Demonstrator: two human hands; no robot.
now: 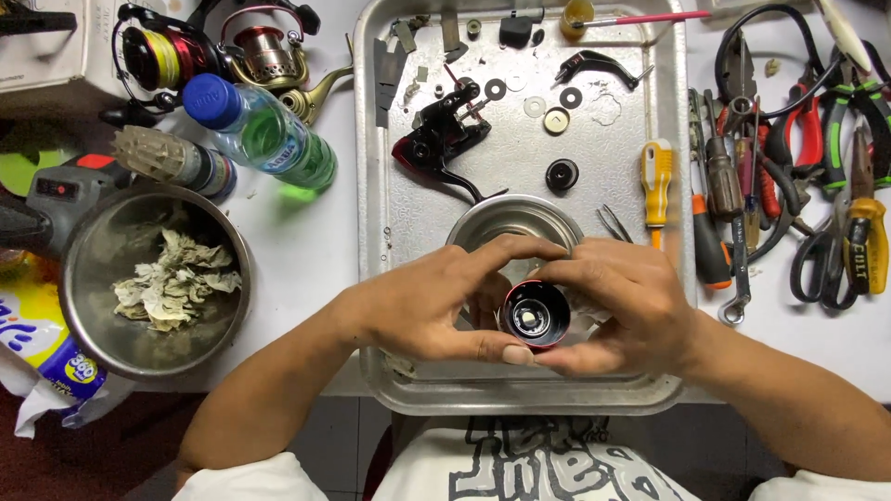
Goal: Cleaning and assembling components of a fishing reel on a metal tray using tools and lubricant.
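Item 1: a round black spool-like part with a red rim (535,315), a pale disc visible down its open bore. I hold it above the near end of the tray, open face turned up toward my head camera, which I judge lets me look into it.

Item 2: my left hand (429,311). Its fingers are closed around the left side of the part, thumb laid along the lower rim, so the part is pinched, not resting on anything.

Item 3: my right hand (620,311). It wraps the right side of the same part, fingertips meeting the left hand's over the top; both hands share the hold, steadying it.

Item 4: a shallow rectangular bare-metal tray (390,232), directly under my hands, probably so small pieces cannot roll off. In it lie a small round metal bowl (515,218) just beyond my fingers, a black and red reel body with a handle arm (441,139), and loose washers farther off.

Item 5: a yellow-handled screwdriver (656,181) at the tray's right edge, near my right hand.

Item 6: a large steel bowl of crumpled soiled paper wipes (153,278), well to the left.

Item 7: a clear plastic bottle with blue cap and green liquid (264,130), lying on its side beyond that bowl.
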